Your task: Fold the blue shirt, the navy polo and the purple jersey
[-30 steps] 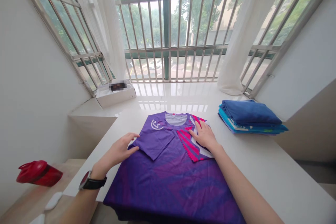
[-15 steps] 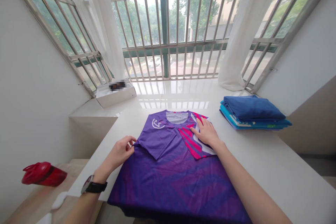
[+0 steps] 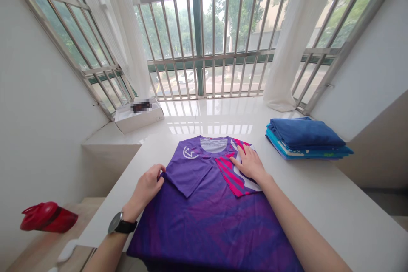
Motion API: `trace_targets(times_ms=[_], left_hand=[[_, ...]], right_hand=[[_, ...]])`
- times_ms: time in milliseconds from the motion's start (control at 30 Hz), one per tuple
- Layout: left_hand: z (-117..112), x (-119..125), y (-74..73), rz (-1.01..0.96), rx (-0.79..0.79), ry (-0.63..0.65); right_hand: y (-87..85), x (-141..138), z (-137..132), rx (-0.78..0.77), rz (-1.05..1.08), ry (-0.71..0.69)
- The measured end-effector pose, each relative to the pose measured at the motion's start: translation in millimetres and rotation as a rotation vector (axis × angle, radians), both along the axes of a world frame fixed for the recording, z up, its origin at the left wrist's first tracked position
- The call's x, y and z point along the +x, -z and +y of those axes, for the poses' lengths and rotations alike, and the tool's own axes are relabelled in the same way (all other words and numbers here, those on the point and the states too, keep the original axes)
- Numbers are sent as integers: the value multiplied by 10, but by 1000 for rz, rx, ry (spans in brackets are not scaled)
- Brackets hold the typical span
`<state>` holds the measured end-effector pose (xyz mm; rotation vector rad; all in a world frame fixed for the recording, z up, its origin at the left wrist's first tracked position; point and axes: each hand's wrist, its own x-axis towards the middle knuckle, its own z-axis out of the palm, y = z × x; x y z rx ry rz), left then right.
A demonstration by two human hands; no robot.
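A purple T-shirt (image 3: 204, 221) lies spread over the table, its collar toward the window and both sleeves folded inward over the chest. Its lower part hangs past the near table edge. My left hand (image 3: 149, 185), with a watch (image 3: 118, 223) on the wrist, pinches the shirt's left edge beside the folded sleeve. Flat on the pink-and-white striped sleeve rests my right hand (image 3: 250, 162), fingers spread.
Folded clothes in blue shades form a stack (image 3: 307, 138) on the table's right. A shallow white box (image 3: 140, 119) stands by the window at the left. Lower left, a red bottle (image 3: 49, 217) is below table height. Barred windows (image 3: 204, 29) and white curtains enclose the far side.
The view has shifted slightly. My left wrist has turned a little while the fingers stay at the shirt's edge; my right hand keeps its place on the sleeve.
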<state>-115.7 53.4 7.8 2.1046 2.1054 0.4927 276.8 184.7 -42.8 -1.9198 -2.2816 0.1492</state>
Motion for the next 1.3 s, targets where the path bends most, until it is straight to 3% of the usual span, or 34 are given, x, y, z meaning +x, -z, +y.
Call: trace_targets(times_ms=[100, 200, 300, 367, 433, 533, 633, 767, 967, 1133, 1233, 1300], left_hand=[[47, -69, -41, -33, -138, 138], [212, -141, -216, -100, -239, 220], [576, -94, -413, -137, -147, 218], [897, 44, -461, -107, -85, 233], [1215, 256, -409, -29, -56, 274], [1569, 611, -192, 63, -67, 392], [1741, 860, 63, 89, -46, 459], [1844, 940, 281, 111, 5, 467], [1959, 918, 432, 122, -6, 407], [1949, 964, 554, 152, -18, 344], [1936, 964, 522, 128, -20, 340], [1927, 944, 412, 89, 3, 354]], right_hand=[[4, -5, 0, 4, 3, 1], [17, -3, 7, 0, 17, 1], [18, 6, 30, 21, 43, -6], [4, 7, 52, 78, 80, -32], [-15, -5, 72, 151, 121, -97], [-26, -43, 98, 201, 139, -194], [-14, -93, 145, 166, 97, -221], [-21, -187, 308, 93, 52, -227], [-12, -370, 595, -50, 1, -158], [36, -416, 628, -119, -21, -95], [14, -419, 611, -107, -11, -85], [-40, -431, 603, -59, 31, -88]])
